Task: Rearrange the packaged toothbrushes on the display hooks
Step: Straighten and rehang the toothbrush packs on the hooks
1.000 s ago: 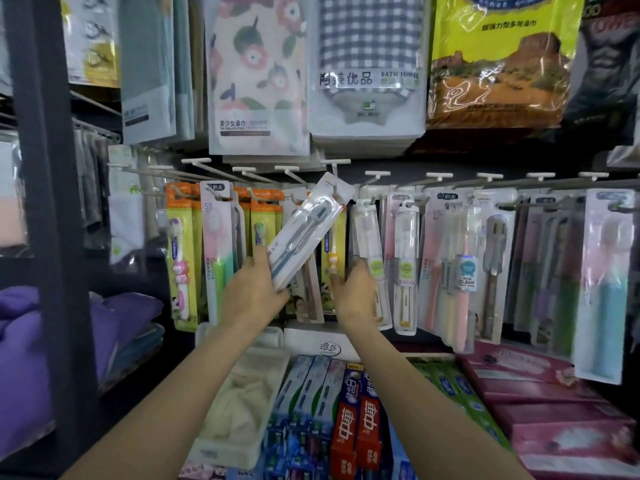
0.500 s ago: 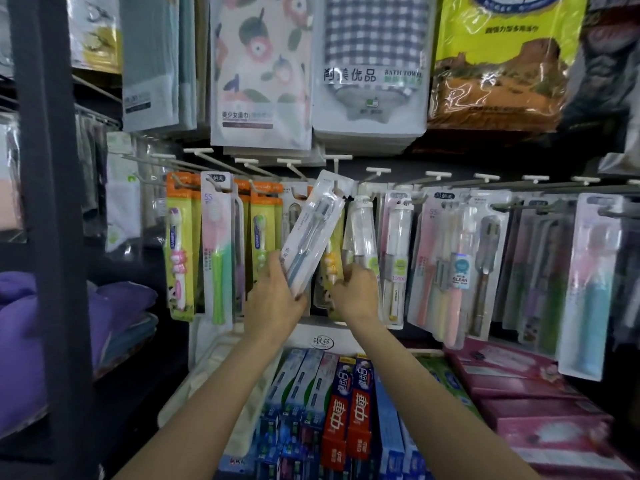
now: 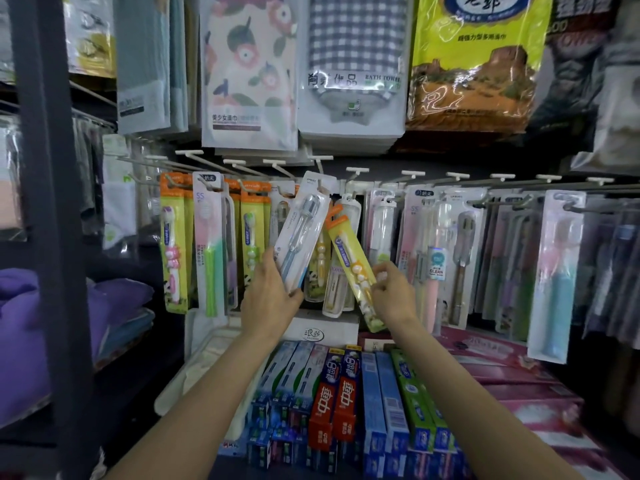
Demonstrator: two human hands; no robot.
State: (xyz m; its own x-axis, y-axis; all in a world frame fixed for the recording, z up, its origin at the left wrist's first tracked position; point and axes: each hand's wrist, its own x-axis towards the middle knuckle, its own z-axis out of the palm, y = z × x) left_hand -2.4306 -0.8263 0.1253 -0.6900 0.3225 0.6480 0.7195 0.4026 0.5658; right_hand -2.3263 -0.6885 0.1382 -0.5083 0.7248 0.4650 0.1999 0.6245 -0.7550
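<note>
My left hand grips the lower end of a white-carded pack with a grey-blue toothbrush, tilted so its top leans right, up by a white hook. My right hand pinches a yellow and orange toothbrush pack near its lower half; this pack tilts the other way, its top leaning left. The two packs cross near their tops. Behind them hang a clear tube pack and another yellow pack. More packaged toothbrushes hang in a row on hooks left and right.
Towel packs hang above the hook row. Toothpaste boxes lie stacked below my arms, pink boxes to their right. A dark shelf post stands at left with purple folded cloth behind it.
My right hand has pulled a yellow and orange pack out from the hanging row and tilted it. My left hand keeps hold of the white pack, now slightly steeper.
</note>
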